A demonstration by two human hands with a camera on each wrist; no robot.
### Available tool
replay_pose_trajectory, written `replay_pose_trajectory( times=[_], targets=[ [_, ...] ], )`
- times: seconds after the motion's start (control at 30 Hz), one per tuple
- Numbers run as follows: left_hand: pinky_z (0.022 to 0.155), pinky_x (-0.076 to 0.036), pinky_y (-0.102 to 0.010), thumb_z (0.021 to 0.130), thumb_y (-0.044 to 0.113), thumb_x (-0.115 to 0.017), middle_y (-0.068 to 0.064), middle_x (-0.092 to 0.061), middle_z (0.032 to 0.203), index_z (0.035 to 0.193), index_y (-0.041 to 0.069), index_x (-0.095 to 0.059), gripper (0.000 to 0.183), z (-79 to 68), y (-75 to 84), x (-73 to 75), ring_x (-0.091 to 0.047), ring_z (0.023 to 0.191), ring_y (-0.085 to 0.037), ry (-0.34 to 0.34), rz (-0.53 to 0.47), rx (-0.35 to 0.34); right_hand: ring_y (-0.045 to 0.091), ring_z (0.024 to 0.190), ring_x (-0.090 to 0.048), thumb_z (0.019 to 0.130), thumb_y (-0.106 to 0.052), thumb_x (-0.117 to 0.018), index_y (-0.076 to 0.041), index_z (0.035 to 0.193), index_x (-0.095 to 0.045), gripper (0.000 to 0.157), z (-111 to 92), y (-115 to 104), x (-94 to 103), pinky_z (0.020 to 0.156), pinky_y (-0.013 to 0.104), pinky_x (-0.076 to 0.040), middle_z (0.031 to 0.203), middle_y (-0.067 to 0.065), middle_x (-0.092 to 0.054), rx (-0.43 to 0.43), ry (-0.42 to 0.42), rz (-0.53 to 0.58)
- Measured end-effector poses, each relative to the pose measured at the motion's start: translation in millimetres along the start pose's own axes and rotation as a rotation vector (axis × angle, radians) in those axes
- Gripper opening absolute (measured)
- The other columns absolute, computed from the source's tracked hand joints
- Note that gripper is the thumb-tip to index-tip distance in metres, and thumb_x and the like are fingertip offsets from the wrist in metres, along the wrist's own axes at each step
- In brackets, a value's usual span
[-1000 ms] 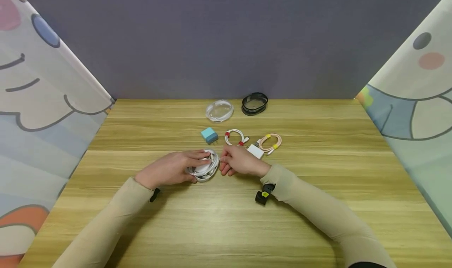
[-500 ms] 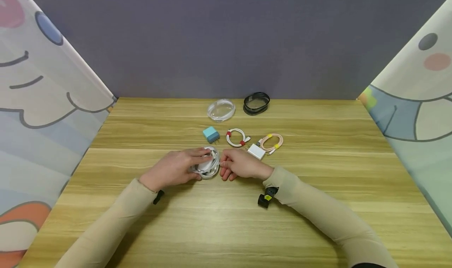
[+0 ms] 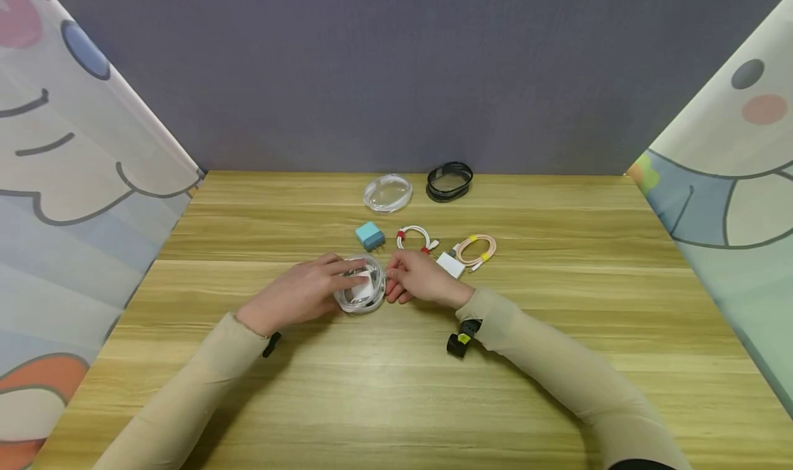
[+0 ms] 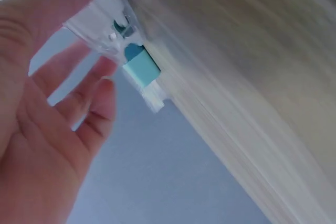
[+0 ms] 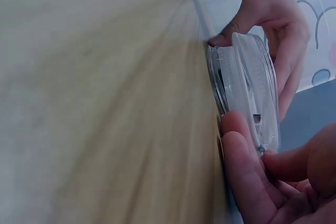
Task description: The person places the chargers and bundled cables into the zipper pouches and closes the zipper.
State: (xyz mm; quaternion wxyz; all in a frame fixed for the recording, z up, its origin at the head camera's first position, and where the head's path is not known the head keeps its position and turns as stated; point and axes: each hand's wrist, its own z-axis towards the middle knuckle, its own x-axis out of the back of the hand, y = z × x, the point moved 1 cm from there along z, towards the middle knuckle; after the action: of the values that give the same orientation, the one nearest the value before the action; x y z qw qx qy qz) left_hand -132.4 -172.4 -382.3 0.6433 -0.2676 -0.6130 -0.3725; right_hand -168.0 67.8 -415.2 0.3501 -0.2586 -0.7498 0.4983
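head view: left hand [image 3: 294, 294] is gripping a round clear plastic pouch [image 3: 363, 307], boxy white charger [image 3: 362, 291] inside; right hand [image 3: 421, 276], at three o'clock, is pinching its small metal zip [image 5: 261, 149], maybe half-closed.

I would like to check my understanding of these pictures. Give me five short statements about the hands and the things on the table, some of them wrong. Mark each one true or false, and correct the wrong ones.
1. The left hand holds a round clear pouch while the right hand pinches at its edge. True.
2. Nothing is inside this pouch. False: a white item shows inside it.
3. In the head view, the pink cable lies right of the blue charger. True.
4. This cable is bound in red. False: its ties are yellow.
5. A black-rimmed pouch lies near the far edge of the table. True.
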Motion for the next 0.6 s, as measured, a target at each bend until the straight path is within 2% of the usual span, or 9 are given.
replay_pose_trajectory(
  times=[0.1,0.2,0.37,0.6],
  targets=[
    [0.094,-0.051,-0.038,0.077,0.006,-0.085,-0.005,-0.056,0.143,0.13,0.016,-0.069,0.056,0.4,-0.8,-0.3,-0.055,0.119,-0.023,0.036,0.007,-0.045,0.021,0.067,-0.071,0.104,-0.005,-0.05,0.002,0.097,-0.055,0.011,3.1,0.9,-1.2,0.06,0.034,-0.059,0.079,0.011,-0.071,-0.004,0.006,0.003],
    [0.098,-0.049,-0.039,0.075,0.008,-0.088,-0.006,-0.057,0.141,0.128,0.014,-0.07,0.056,0.8,-1.8,-1.1,-0.055,0.123,-0.024,0.047,-0.003,-0.062,0.021,0.068,-0.072,0.103,-0.005,-0.052,0.002,0.096,-0.055,0.01,4.8,0.1,-2.7,0.061,0.033,-0.059,0.079,0.011,-0.071,-0.004,0.006,0.011],
    [0.1,-0.048,-0.041,0.075,0.01,-0.088,-0.006,-0.056,0.143,0.129,0.014,-0.069,0.058,0.2,-3.2,-2.0,-0.052,0.129,-0.024,0.027,-0.024,-0.046,0.022,0.073,-0.072,0.104,-0.005,-0.05,0.003,0.098,-0.056,0.011,3.3,-3.2,-2.7,0.064,0.033,-0.059,0.082,0.012,-0.071,-0.009,-0.006,0.036],
    [0.095,-0.051,-0.039,0.079,0.01,-0.085,-0.002,-0.055,0.144,0.131,0.016,-0.068,0.055,2.5,-2.6,-1.4,-0.055,0.126,-0.022,-0.007,-0.033,-0.017,0.022,0.071,-0.072,0.104,-0.006,-0.05,0.002,0.1,-0.057,0.011,-0.8,-2.0,0.3,0.063,0.033,-0.059,0.081,0.013,-0.071,-0.033,-0.016,0.019]
  ],
)
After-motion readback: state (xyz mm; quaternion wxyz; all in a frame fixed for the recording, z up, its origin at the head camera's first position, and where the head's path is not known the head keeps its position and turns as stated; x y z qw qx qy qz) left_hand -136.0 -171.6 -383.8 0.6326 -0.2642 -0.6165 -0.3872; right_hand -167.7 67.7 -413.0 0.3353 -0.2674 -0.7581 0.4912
